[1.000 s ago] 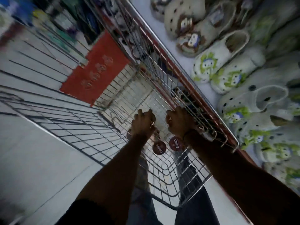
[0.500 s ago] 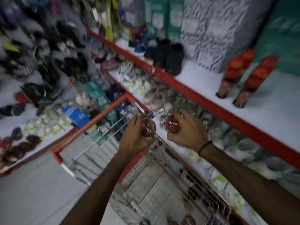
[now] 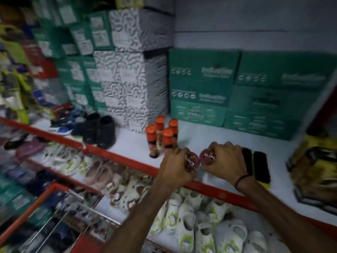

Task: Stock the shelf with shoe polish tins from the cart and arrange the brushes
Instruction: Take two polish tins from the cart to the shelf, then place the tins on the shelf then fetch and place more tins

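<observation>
My left hand (image 3: 174,168) grips a round red shoe polish tin (image 3: 191,161) with white lettering, held on edge over the white shelf (image 3: 135,146) just behind its red front lip. Close beside it, my right hand (image 3: 225,161) grips a second red tin (image 3: 207,157), the two tins almost touching. Two black brushes (image 3: 255,166) lie side by side on the shelf right behind my right hand. Several orange-capped polish bottles (image 3: 161,136) stand upright just beyond my left hand. A corner of the wire cart (image 3: 60,214) shows at the lower left.
Green boxes (image 3: 202,84) and patterned grey boxes (image 3: 131,83) are stacked along the back of the shelf. A pair of black shoes (image 3: 99,130) stands to the left, a yellow-black packet (image 3: 317,168) to the right. White clogs (image 3: 189,221) fill the lower shelf.
Both hands lifted a tin each out of the cart and carried them up and right to the upper shelf; my view swung from the cart to the shelf.
</observation>
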{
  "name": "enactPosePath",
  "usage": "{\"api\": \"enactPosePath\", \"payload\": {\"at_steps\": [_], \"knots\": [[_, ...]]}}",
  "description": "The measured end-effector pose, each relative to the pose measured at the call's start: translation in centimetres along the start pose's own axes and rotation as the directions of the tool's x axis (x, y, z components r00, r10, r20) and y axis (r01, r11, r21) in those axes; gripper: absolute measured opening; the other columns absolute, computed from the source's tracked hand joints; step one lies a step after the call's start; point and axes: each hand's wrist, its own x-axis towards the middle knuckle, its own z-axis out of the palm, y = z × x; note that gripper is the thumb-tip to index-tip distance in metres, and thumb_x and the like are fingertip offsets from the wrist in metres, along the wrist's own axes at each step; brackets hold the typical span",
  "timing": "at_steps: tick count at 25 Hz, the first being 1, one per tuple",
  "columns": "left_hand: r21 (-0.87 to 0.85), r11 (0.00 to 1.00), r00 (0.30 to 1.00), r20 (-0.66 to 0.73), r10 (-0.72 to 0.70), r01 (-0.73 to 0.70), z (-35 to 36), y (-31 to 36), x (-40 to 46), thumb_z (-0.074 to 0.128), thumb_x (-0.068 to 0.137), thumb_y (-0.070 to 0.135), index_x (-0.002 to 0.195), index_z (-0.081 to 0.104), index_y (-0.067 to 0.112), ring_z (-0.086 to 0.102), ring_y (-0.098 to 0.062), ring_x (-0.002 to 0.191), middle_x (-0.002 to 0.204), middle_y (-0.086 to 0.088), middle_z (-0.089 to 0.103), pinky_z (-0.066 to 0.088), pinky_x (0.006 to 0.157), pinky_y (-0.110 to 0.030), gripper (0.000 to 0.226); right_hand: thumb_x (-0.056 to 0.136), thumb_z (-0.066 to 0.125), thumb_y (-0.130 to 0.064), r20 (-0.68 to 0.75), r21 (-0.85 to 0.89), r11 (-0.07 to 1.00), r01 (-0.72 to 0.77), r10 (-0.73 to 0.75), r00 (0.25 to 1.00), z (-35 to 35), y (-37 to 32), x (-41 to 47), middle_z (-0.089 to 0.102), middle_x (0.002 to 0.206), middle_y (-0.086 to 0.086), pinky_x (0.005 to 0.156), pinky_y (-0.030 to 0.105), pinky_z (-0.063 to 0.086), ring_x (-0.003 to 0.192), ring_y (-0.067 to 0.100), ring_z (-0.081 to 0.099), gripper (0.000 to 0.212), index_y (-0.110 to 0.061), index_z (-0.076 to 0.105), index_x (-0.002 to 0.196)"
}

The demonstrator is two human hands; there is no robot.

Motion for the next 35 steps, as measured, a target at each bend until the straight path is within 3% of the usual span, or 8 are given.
{"api": "enactPosePath", "payload": {"at_steps": [3, 6, 13, 22, 26, 28, 31, 35], "knots": [[0.039, 0.998, 0.993, 0.114, 0.035, -0.04, 4.4, 1.2, 3.0, 0.07, 0.062, 0.03, 0.083, 0.073, 0.016, 0.07, -0.037, 0.081, 0.085, -0.011, 0.076, 0.056, 0.072, -0.043, 0.025, 0.064, 0.061, -0.06, 0.11, -0.07, 0.997, -0.023, 0.03, 0.993, 2.2, 3.1, 0.1, 0.074, 0.089, 0.003, 0.087, 0.04, 0.04, 0.1, 0.031, 0.062, 0.045, -0.027, 0.069, 0.093], [0.05, 0.999, 0.99, 0.144, 0.006, -0.013, 7.9, 1.2, 6.3, 0.07, 0.07, 0.024, 0.089, 0.076, 0.019, 0.071, -0.034, 0.086, 0.09, -0.008, 0.078, 0.055, 0.08, -0.042, 0.02, 0.071, 0.061, -0.062, 0.111, -0.085, 0.995, -0.047, 0.056, 0.992, 3.6, 5.5, 1.5, 0.074, 0.095, 0.002, 0.091, 0.042, 0.037, 0.105, 0.029, 0.059, 0.046, -0.028, 0.071, 0.1], [0.045, 0.993, 0.983, 0.148, -0.111, 0.105, 10.8, 0.8, 11.4, 0.073, 0.072, 0.031, 0.101, 0.072, 0.016, 0.07, -0.034, 0.091, 0.099, -0.01, 0.076, 0.061, 0.078, -0.041, 0.033, 0.075, 0.062, -0.06, 0.09, -0.114, 0.989, -0.092, 0.102, 0.991, 5.0, 7.9, 5.3, 0.073, 0.101, 0.006, 0.092, 0.043, 0.037, 0.11, 0.029, 0.055, 0.047, -0.024, 0.069, 0.103], [0.091, 0.988, 0.974, 0.181, -0.136, 0.121, 10.9, 0.5, 12.0, 0.076, 0.076, 0.027, 0.109, 0.065, 0.01, 0.067, -0.041, 0.102, 0.109, -0.016, 0.071, 0.059, 0.085, -0.047, 0.039, 0.075, 0.063, -0.059, 0.089, -0.106, 0.988, -0.109, 0.118, 0.989, 5.6, 7.5, 5.6, 0.073, 0.101, 0.007, 0.09, 0.042, 0.038, 0.109, 0.03, 0.056, 0.045, -0.024, 0.068, 0.103], [0.103, 0.992, 0.974, 0.205, -0.096, 0.076, 9.9, 0.4, 11.0, 0.077, 0.079, 0.027, 0.129, 0.059, 0.012, 0.059, -0.041, 0.118, 0.131, -0.015, 0.064, 0.054, 0.095, -0.049, 0.055, 0.073, 0.063, -0.062, 0.148, -0.076, 0.984, -0.161, 0.171, 0.974, 4.7, 6.9, 5.4, 0.07, 0.112, 0.004, 0.092, 0.045, 0.038, 0.116, 0.029, 0.052, 0.054, -0.025, 0.063, 0.113], [0.039, 0.999, 0.994, 0.109, -0.026, 0.022, 8.8, 0.5, 9.7, 0.073, 0.084, 0.023, 0.136, 0.054, 0.01, 0.056, -0.038, 0.122, 0.139, -0.014, 0.059, 0.05, 0.099, -0.047, 0.057, 0.072, 0.066, -0.059, 0.071, 0.041, 0.98, -0.193, 0.19, 0.979, 3.3, 5.8, 5.0, 0.065, 0.121, 0.003, 0.092, 0.046, 0.039, 0.118, 0.029, 0.05, 0.058, -0.026, 0.06, 0.12], [-0.136, 0.988, 0.987, -0.153, 0.054, -0.075, 6.3, 0.8, 5.3, 0.066, 0.088, 0.013, 0.12, 0.062, 0.008, 0.061, -0.029, 0.11, 0.121, -0.012, 0.065, 0.051, 0.093, -0.042, 0.032, 0.078, 0.063, -0.048, -0.243, 0.185, 0.98, -0.077, 0.122, 0.962, 1.5, 2.3, 2.4, 0.065, 0.112, 0.0, 0.085, 0.042, 0.039, 0.109, 0.027, 0.054, 0.039, -0.029, 0.062, 0.112], [-0.26, 0.966, 0.895, -0.434, -0.109, -0.009, 3.7, -1.7, -3.9, 0.06, 0.09, 0.001, 0.108, 0.064, 0.005, 0.061, -0.024, 0.103, 0.113, -0.011, 0.064, 0.049, 0.088, -0.028, 0.018, 0.084, 0.063, -0.031, -0.442, 0.334, 0.924, 0.188, -0.023, 0.897, 2.5, -4.6, -2.6, 0.067, 0.099, -0.003, 0.081, 0.042, 0.042, 0.096, 0.024, 0.057, 0.019, -0.022, 0.066, 0.101]]}}
